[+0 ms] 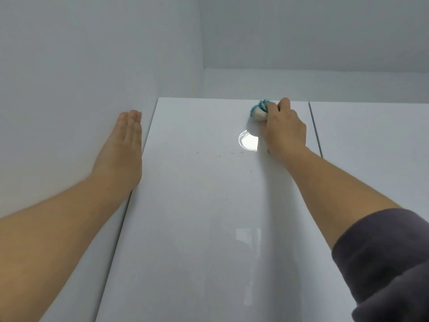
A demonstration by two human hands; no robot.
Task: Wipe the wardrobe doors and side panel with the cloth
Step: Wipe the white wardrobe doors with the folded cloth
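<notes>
A glossy white wardrobe door [197, 217] fills the middle of the head view, seen from below. My right hand [284, 130] presses a bunched teal and white cloth [259, 110] against the door close to its top edge. Small yellowish specks [219, 155] dot the door just below the cloth, beside a bright lamp reflection [248, 140]. My left hand [126, 140] lies flat, fingers together, on the white panel [69, 112] to the left of the door, holding nothing. A second door [371, 147] begins right of a narrow gap.
Above the doors a white wall [301, 84] meets the ceiling [301, 31]. A dark purple sleeve [383, 263] is pushed up on my right forearm at the lower right. The vertical gap [315, 129] between the two doors runs just right of my right hand.
</notes>
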